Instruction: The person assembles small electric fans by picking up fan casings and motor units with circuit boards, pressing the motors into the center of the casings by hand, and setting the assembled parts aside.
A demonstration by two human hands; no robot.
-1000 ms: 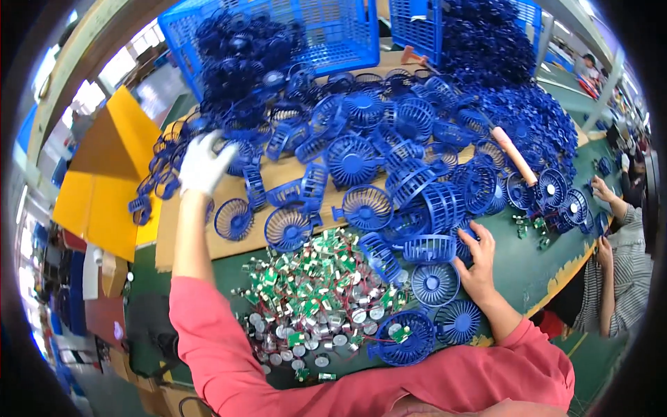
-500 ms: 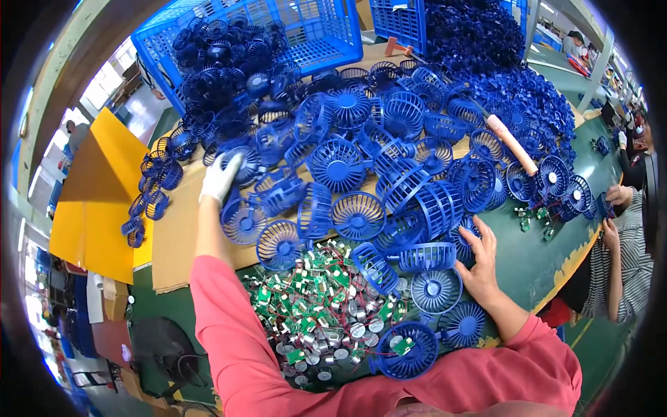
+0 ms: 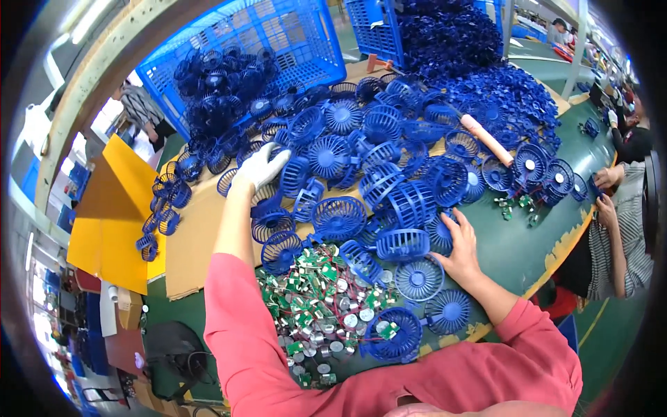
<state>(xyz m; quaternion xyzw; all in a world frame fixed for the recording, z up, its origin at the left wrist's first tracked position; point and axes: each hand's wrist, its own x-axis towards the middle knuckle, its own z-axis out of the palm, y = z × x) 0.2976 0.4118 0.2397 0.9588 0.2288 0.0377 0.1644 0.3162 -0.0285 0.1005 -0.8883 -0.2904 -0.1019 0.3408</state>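
My left hand (image 3: 262, 167), in a white glove, reaches over the left side of a heap of blue round fan housings (image 3: 330, 156). Its fingers stretch over the ribbed housings, apart from each other, with nothing visibly gripped. My bare right hand (image 3: 460, 244) rests at the heap's near right edge, fingers spread, beside a slatted housing (image 3: 419, 278). Between my arms lies a pile of small green circuit boards (image 3: 313, 278) with red wires and silver round motors (image 3: 351, 320). One nearer housing (image 3: 393, 335) has a green board on it.
Blue plastic crates (image 3: 306, 42) stand behind the heap, beside a mound of small blue parts (image 3: 486, 90). A tool with a pale pink handle (image 3: 486, 139) lies at the right. Yellow board (image 3: 114, 215) stands at the left. A co-worker's hands (image 3: 608, 191) handle a part at the far right.
My left hand has moved right across the housings, and some near it have shifted. My right hand stays by the near right edge. The whole view has swung a little.
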